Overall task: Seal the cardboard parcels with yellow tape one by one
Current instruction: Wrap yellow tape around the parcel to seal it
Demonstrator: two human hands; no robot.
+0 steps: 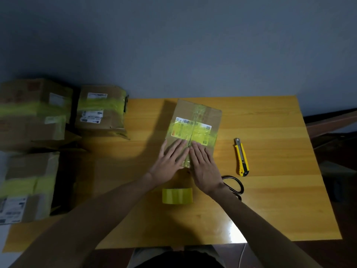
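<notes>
Pressing flat with fingers straight, left hand and right hand flank the tape strip running lengthwise, away from the body, along the parcel mid-worktop; tape roll lies between both forearms.

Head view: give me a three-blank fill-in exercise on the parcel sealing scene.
1. The left hand and right hand press flat on the parcel, which is sealed with ____ tape.
2. The utility knife lies on the table to the ____ of the parcel.
3. The tape roll stands near the person, held by ____ hand.
Missing words: yellow; right; neither.
</notes>
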